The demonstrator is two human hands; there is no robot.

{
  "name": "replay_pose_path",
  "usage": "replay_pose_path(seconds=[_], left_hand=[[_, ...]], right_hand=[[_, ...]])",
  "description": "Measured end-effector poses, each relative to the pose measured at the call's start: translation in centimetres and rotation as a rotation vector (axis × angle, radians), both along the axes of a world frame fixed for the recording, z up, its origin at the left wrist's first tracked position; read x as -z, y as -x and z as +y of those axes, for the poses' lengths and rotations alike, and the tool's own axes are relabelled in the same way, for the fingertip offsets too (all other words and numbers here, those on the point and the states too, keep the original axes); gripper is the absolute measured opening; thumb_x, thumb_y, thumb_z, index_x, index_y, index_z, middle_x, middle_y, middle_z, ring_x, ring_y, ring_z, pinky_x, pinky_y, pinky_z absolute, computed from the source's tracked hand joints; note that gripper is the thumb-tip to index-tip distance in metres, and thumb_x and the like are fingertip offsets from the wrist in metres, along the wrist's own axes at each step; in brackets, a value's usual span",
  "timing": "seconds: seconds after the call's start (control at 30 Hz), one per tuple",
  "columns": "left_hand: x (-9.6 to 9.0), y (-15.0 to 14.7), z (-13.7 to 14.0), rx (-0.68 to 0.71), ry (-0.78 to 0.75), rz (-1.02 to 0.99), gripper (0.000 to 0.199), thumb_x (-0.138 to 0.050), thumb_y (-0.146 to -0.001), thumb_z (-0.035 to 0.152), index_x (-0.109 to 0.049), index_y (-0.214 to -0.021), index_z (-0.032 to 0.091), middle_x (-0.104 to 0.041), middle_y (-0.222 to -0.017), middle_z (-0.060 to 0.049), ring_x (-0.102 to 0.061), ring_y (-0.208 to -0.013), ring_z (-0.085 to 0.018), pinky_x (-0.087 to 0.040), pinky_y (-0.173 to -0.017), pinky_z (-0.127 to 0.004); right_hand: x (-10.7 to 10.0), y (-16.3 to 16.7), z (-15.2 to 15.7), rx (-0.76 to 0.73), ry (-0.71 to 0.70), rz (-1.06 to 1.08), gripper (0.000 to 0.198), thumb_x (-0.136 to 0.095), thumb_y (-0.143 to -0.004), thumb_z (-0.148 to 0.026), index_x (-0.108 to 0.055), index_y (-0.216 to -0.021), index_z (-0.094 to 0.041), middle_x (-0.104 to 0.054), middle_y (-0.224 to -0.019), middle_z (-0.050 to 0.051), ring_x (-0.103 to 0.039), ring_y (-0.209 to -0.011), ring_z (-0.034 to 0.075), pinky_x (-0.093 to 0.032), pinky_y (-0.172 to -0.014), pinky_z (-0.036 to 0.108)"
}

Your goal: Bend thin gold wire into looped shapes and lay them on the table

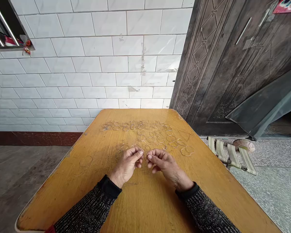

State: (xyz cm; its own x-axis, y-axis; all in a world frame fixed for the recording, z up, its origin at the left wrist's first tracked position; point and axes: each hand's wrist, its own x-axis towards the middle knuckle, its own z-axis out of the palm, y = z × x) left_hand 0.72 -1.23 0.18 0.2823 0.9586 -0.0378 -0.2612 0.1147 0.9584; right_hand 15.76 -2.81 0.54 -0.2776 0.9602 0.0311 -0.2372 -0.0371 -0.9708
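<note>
Close together over the middle of the table, my left hand (128,164) and my right hand (167,165) are both closed in a pinch, thumb against forefinger. Between them runs a piece of thin wire (140,149), partly hidden by the fingers. Many thin copper-coloured wire loops (151,137) lie just beyond my hands in uneven rows. Some of these look round, others heart-shaped, such as the wire heart (187,150) to the right. Off to the left lies a lone wire loop (86,161) with a loose tail.
The yellow wooden table (140,207) reaches towards a white tiled wall (106,64). A dark patterned metal door (223,71) stands at the right, with a grey-green curtain (269,100) across it. Beside the table is a striped stool (230,153). A barred window (5,26) is at upper left.
</note>
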Motion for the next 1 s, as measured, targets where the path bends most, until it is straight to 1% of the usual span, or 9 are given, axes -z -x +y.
replay_pose_path(seconds=[0.17,0.4,0.6,0.7,0.8,0.9,1.0], left_hand=[[-0.01,-0.02,0.01,-0.033,0.025,-0.036,0.024,-0.066,-0.066,0.033,-0.053,-0.067,0.014,-0.048,-0.060,0.003,-0.042,-0.053,-0.006,-0.028,-0.047,-0.020],[-0.34,0.10,0.08,-0.023,0.067,-0.054,0.024,-0.069,-0.060,0.031,-0.052,-0.062,0.014,-0.048,-0.056,0.003,-0.040,-0.050,-0.005,-0.022,-0.046,-0.020],[-0.38,0.26,0.14,0.000,0.096,-0.047,0.025,-0.070,-0.059,0.031,-0.053,-0.062,0.013,-0.048,-0.057,0.003,-0.040,-0.050,-0.005,-0.021,-0.044,-0.019],[-0.22,0.27,0.15,-0.004,0.080,-0.018,0.025,-0.070,-0.061,0.032,-0.054,-0.063,0.013,-0.050,-0.060,0.002,-0.043,-0.053,-0.006,-0.024,-0.045,-0.019],[-0.16,0.29,0.13,0.013,0.067,-0.010,0.024,-0.069,-0.063,0.033,-0.055,-0.068,0.013,-0.051,-0.062,0.002,-0.045,-0.056,-0.007,-0.029,-0.048,-0.019],[-0.15,0.32,0.10,0.043,0.089,-0.017,0.024,-0.069,-0.063,0.032,-0.056,-0.070,0.013,-0.050,-0.063,0.002,-0.044,-0.055,-0.006,-0.029,-0.048,-0.019],[-0.06,0.29,0.03,0.094,0.116,0.032,0.023,-0.069,-0.064,0.031,-0.055,-0.070,0.013,-0.050,-0.061,0.002,-0.043,-0.052,-0.006,-0.026,-0.045,-0.019]], right_hand=[[-0.09,0.15,-0.21,-0.071,0.026,0.063,0.028,-0.067,-0.067,-0.043,-0.060,-0.070,-0.016,-0.059,-0.066,0.000,-0.054,-0.057,0.008,-0.042,-0.045,0.016],[0.21,0.20,-0.09,-0.126,0.076,0.137,0.025,-0.071,-0.065,-0.038,-0.059,-0.068,-0.016,-0.059,-0.063,-0.002,-0.053,-0.051,0.006,-0.043,-0.048,0.017],[0.46,0.03,-0.08,-0.123,0.083,0.116,0.026,-0.071,-0.064,-0.038,-0.059,-0.069,-0.016,-0.059,-0.062,-0.002,-0.053,-0.050,0.007,-0.043,-0.049,0.019],[0.39,-0.05,-0.07,-0.089,0.078,0.066,0.028,-0.070,-0.064,-0.041,-0.059,-0.071,-0.017,-0.058,-0.064,-0.001,-0.053,-0.052,0.007,-0.042,-0.047,0.018],[0.18,-0.04,-0.05,-0.037,0.017,-0.017,0.031,-0.065,-0.068,-0.046,-0.059,-0.074,-0.017,-0.057,-0.067,0.000,-0.053,-0.057,0.008,-0.039,-0.046,0.017],[-0.01,-0.04,0.07,0.074,-0.071,-0.094,0.032,-0.061,-0.071,-0.049,-0.059,-0.073,-0.017,-0.057,-0.068,0.001,-0.052,-0.063,0.010,-0.038,-0.048,0.018],[-0.10,-0.19,0.30,0.198,-0.136,-0.108,0.031,-0.062,-0.070,-0.047,-0.059,-0.081,-0.018,-0.057,-0.072,0.001,-0.053,-0.067,0.012,-0.041,-0.052,0.021]])
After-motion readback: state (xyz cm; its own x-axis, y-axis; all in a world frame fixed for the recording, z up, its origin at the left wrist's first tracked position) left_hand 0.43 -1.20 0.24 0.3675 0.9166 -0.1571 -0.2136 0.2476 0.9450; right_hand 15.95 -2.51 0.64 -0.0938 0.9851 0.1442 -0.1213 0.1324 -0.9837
